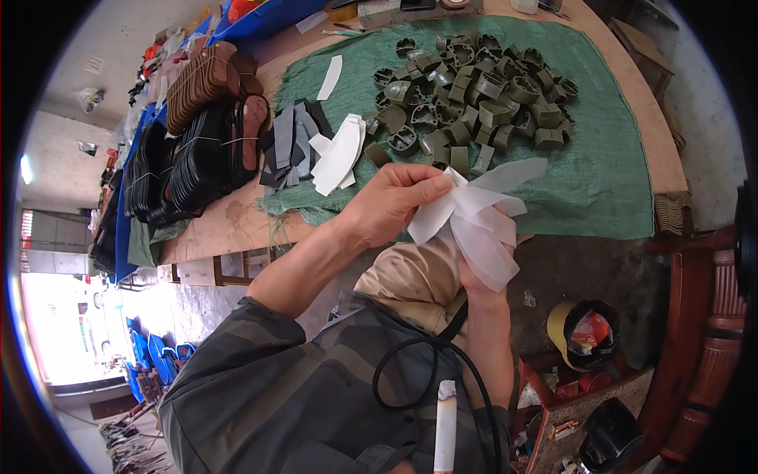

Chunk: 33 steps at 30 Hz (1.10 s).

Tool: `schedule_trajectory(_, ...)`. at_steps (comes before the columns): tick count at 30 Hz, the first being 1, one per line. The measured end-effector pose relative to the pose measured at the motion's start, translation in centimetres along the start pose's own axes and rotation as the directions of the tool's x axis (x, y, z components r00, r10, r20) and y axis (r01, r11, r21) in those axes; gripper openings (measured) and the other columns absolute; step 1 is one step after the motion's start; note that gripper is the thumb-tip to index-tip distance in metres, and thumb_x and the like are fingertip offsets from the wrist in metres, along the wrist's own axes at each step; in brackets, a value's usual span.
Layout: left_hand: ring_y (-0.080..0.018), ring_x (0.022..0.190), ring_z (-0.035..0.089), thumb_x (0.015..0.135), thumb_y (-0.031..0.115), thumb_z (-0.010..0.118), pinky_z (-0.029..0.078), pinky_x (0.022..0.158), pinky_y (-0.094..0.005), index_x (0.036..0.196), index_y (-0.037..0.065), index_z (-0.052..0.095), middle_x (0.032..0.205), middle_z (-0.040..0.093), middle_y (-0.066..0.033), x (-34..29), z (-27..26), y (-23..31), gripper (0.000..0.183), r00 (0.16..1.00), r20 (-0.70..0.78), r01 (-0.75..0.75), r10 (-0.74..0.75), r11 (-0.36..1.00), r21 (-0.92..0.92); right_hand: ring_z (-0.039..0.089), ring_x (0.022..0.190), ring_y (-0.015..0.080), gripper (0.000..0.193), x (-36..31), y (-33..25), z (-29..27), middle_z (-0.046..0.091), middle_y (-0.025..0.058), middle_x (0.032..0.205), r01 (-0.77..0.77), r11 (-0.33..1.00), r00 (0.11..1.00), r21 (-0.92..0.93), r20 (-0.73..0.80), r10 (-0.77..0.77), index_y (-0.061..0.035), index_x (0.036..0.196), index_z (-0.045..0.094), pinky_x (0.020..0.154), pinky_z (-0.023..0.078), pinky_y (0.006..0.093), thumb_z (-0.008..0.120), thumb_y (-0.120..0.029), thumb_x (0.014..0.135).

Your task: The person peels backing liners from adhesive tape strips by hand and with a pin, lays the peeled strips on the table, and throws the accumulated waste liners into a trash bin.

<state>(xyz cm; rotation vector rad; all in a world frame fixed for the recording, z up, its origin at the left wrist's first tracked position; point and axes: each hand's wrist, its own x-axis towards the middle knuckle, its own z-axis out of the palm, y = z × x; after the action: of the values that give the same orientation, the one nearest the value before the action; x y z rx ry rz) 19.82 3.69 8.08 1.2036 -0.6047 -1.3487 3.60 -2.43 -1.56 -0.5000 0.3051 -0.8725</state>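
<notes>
A fan of thin, translucent white cut pieces (482, 217) is held up at the near edge of the table. My left hand (395, 197) pinches a white piece (430, 220) at its pointed upper end, between thumb and fingers. Behind the fan, my right hand (476, 278) grips the bundle from below, its fingers mostly covered by the sheets. On the green woven cloth (584, 197), a stack of white curved pieces (341, 158) lies left of my hands, beside dark and light grey strips (292, 142). Beyond the hands is a pile of olive-green shoe heels (482, 91).
Bundled black soles (189, 162) and brown soles (204, 83) stand at the table's left. A single white strip (330, 77) lies farther back. To the lower right are a yellow-and-black bucket (564, 336) and a wooden box (584, 419). A cigarette (445, 426) shows at the lower edge.
</notes>
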Motion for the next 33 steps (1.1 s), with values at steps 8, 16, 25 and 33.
schedule_trajectory(8, -0.0187, 0.100, 0.068, 0.104, 0.024, 0.053, 0.054, 0.092, -0.0367, 0.114, 0.000, 0.067, 0.106, 0.071, -0.0088, -0.7, 1.0, -1.4, 0.029, 0.987, 0.109, 0.157, -0.122, 0.892, -0.425, 0.057, 0.066, 0.0042, 0.051, 0.1, -0.6, 2.0, 0.064, 0.0002, 0.098, -0.285, 0.948, 0.959, 0.140, 0.030, 0.283, 0.0012, 0.141, 0.052, 0.050, 0.044, 0.0178, 0.060, -0.024, 0.097)
schedule_trajectory(16, -0.0168, 0.077, 0.068, 0.099, 0.021, 0.061, 0.057, 0.068, -0.0373, 0.111, 0.000, 0.068, 0.093, 0.070, -0.0090, -1.0, 1.6, -1.0, 0.025, 0.998, 0.005, 0.066, -0.069, 0.934, -0.350, 0.065, 0.100, 0.0242, 0.045, 2.0, -0.2, -2.5, 0.064, 0.0103, 0.115, -0.338, 0.918, 0.866, 0.208, 0.451, 0.216, -0.0017, 0.130, 0.056, 0.079, 0.055, 0.0399, 0.062, -0.029, 0.095)
schedule_trajectory(25, -0.0182, 0.071, 0.065, 0.095, 0.015, 0.062, 0.054, 0.059, -0.0362, 0.098, 0.000, 0.070, 0.089, 0.068, -0.0095, -1.6, 1.8, -0.7, 0.018, 0.986, -0.014, 0.150, -0.164, 0.931, -0.332, 0.062, 0.112, 0.0240, 0.037, 1.9, 0.0, -5.0, 0.063, 0.0093, 0.123, -0.239, 0.966, 0.928, 0.095, 0.316, 0.199, -0.0076, 0.125, 0.059, 0.098, 0.051, 0.0409, 0.068, -0.022, 0.092)
schedule_trajectory(33, -0.0164, 0.077, 0.063, 0.086, 0.015, 0.063, 0.052, 0.068, -0.0309, 0.090, -0.001, 0.068, 0.087, 0.067, -0.0083, -1.0, 0.7, -0.3, 0.017, 0.975, 0.084, 0.218, -0.204, 0.945, -0.243, 0.063, 0.112, 0.0221, 0.034, 1.5, 0.3, -5.8, 0.064, 0.0082, 0.120, -0.220, 0.970, 0.924, 0.098, 0.341, 0.175, -0.0071, 0.121, 0.062, 0.099, 0.051, 0.0388, 0.070, -0.020, 0.091)
